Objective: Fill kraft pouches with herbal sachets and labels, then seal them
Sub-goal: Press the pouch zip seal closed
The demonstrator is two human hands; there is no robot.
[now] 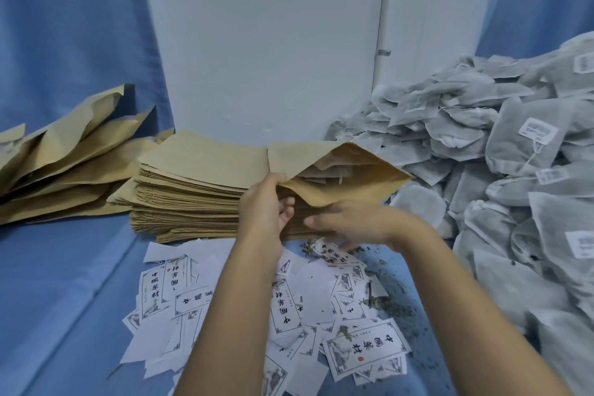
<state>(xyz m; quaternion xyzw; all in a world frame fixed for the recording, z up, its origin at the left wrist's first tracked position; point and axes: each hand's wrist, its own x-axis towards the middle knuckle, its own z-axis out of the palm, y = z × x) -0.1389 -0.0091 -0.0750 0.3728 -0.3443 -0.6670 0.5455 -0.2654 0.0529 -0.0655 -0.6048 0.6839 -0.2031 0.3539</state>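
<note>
Lying nearest, scattered on the blue cloth (80, 267): labels (363, 354), with herb crumbs (392, 302) mixing in among them. Reaching down onto one label with the right hand (356, 222), fingers curling over it; impossible to tell whether pinching it yet. Risking lifting two sheets stuck together, or dragging crumbs along.

Pinching the near lip of the pouch (337, 190) with the left hand (266, 202), holding the mouth agape, with sachets (328, 170) sitting inside. Resting on the stack of flat pouches (193, 190), so likely sliding, or falling shut, on any slackening of that pinch.

Crowding in from the right, the sachet heap (501, 151), possibly slumping against the mouth. Lying far left, bulging pouches (64, 164).
</note>
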